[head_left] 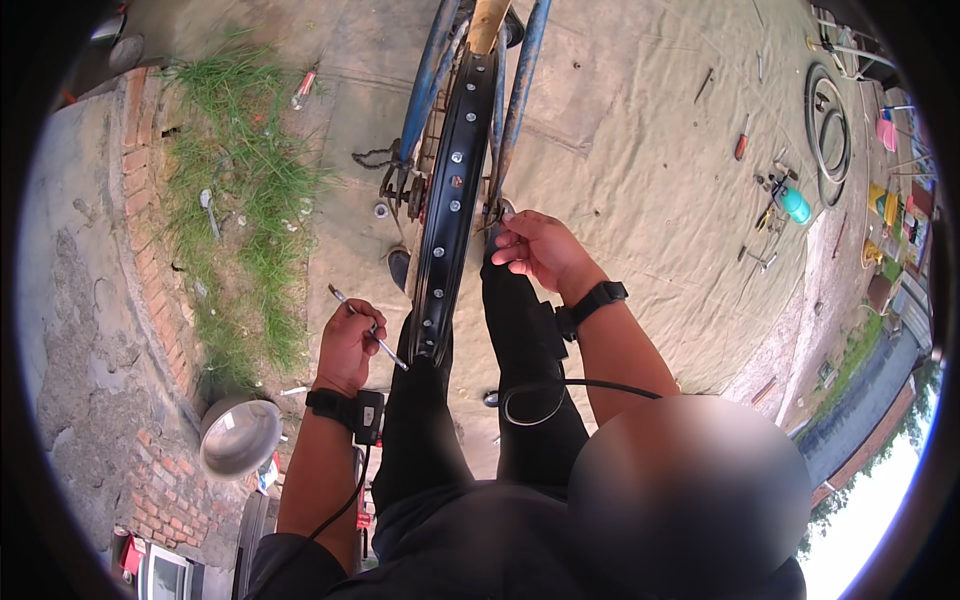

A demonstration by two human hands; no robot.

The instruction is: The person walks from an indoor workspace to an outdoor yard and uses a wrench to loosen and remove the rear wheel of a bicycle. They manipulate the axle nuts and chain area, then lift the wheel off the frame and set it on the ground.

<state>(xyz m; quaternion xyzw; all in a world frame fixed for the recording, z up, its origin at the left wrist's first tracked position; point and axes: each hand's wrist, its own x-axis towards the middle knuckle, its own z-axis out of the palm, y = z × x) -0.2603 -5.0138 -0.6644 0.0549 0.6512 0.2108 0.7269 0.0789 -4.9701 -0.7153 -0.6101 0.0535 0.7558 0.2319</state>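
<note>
A black bicycle wheel rim (431,290) without a tyre stands upright between my legs, with spoke nipples showing along its inner channel. It sits between the blue tubes (427,95) of a bicycle frame. My left hand (346,350) is closed around a thin silver wrench (388,352), left of the rim's near end. At the right end of the wheel axle (494,212), my right hand (540,252) has thumb and forefinger pinched together and the other fingers curled. Whatever lies between those fingertips is too small to make out. A loose chain (374,158) hangs on the left side.
On the cloth at right lie a red-handled screwdriver (741,142), a teal bottle (795,206), several small tools and a tyre (812,110). Grass (245,200) and a brick edging (140,200) run along the left, with a metal bowl (240,440) nearby.
</note>
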